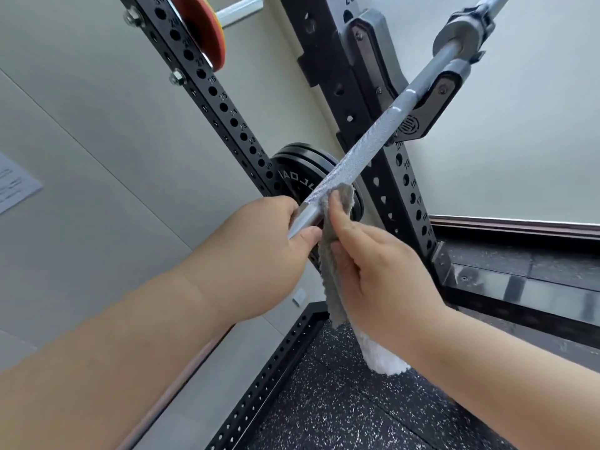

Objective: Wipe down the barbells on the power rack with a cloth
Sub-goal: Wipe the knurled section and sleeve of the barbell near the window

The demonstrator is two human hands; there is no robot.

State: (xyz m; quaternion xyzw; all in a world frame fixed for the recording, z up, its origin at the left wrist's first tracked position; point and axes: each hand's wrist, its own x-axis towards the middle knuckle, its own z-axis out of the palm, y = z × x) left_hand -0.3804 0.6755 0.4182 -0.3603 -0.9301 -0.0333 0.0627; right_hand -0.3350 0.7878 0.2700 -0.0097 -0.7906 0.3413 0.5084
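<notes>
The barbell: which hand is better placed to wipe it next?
Probably the right hand: it holds the cloth against the barbell, while the left hand only grips the bare shaft.

I lose the barbell [357, 154] past the edge at one o'clock; the left hand [259, 251] covers its near stretch. The notice [16, 183] at nine o'clock is cropped, print unreadable.

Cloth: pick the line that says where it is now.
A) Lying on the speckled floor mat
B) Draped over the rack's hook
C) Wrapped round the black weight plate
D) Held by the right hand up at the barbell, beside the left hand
D: the right hand holds the cloth up at the barbell, next to the left hand, which grips the bar.
</notes>
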